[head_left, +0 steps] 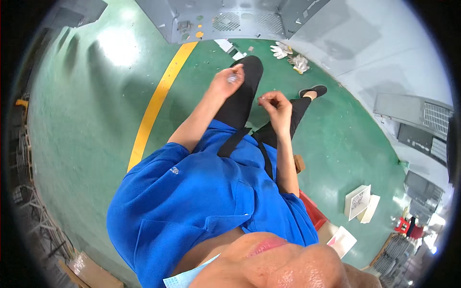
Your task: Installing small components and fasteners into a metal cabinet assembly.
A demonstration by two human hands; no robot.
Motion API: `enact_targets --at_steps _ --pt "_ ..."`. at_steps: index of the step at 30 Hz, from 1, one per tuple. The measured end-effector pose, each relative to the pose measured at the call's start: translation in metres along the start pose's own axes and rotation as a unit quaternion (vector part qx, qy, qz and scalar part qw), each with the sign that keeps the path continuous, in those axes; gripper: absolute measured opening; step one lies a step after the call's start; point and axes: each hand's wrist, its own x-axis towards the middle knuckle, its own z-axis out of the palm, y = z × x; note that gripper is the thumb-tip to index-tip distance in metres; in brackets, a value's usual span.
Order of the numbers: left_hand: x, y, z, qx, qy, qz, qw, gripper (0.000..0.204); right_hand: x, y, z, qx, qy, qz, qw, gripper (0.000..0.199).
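My left hand [226, 82] is raised over my thigh with its fingers curled round a small, shiny, whitish thing that looks like a little clear bag; its kind is too blurred to tell. To its right, my right hand [278, 111] is held up apart from it. There the thumb and forefinger are pinched together at a tiny thing I cannot make out. Beyond both hands stands a grey sheet-metal case [235, 21] with mesh vents and several holes in its panel. Neither hand touches the case.
White work gloves [281, 50] lie on the green floor right of the case. A yellow stripe [161, 101] crosses the floor on the left. White boxes [357, 201] sit at the right, a red bin [313, 210] beside me, and grey metal panels [413, 113] farther right.
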Motion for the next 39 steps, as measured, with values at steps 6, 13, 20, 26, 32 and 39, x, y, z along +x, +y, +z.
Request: enact_targets --at_steps 6,13,20,26,32,39 --pt "-0.022 -0.067 -0.012 0.193 -0.051 -0.118 0.973 0.024 -0.004 -0.002 -0.007 -0.014 0.069 -0.009 0.997 0.010" --pt "-0.020 -0.079 -0.035 0.310 0.007 -0.217 0.926 0.008 0.005 -0.002 -0.010 0.003 0.023 0.009 1.000 0.010" --pt "-0.010 -0.080 -0.036 0.340 -0.026 -0.216 0.915 0.010 0.018 0.001 -0.011 -0.150 -0.007 0.008 0.989 0.008" --pt "-0.010 -0.083 -0.028 0.316 -0.070 -0.223 0.919 0.008 0.019 -0.009 -0.010 -0.235 -0.026 0.009 0.972 0.010" --pt "0.002 -0.081 -0.016 0.237 0.029 -0.208 0.949 0.015 0.028 -0.010 -0.015 -0.340 -0.053 -0.103 0.933 0.017" --pt "-0.026 -0.070 0.059 0.112 -0.146 -0.180 0.966 0.051 0.056 -0.033 -0.046 -0.196 0.133 -0.098 0.967 0.014"
